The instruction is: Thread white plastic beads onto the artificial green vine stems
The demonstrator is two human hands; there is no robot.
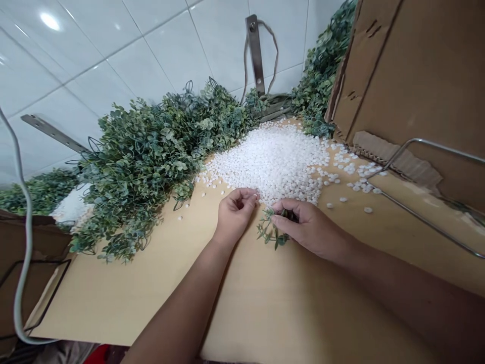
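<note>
At the near edge of a heap of small white plastic pieces (pixel 271 156), my left hand (pixel 235 210) is closed, with thumb and forefinger pinched on one small white piece (pixel 256 197). Just to its right, my right hand (pixel 303 222) grips a short sprig of artificial greenery (pixel 276 236) between thumb and fingers. The sprig's green leaves hang below the fingertips, and part of it is hidden by the hand. Both hands are close together but apart, over the light wooden table (pixel 261 293).
A large pile of artificial greenery (pixel 151 151) lies left of the heap. Cardboard boxes (pixel 417 86) stand on the right and lower left. A bent metal wire frame (pixel 424 217) reaches in at the right. A pale cable (pixel 22 202) hangs at the left, and a tiled wall (pixel 162 50) rises behind.
</note>
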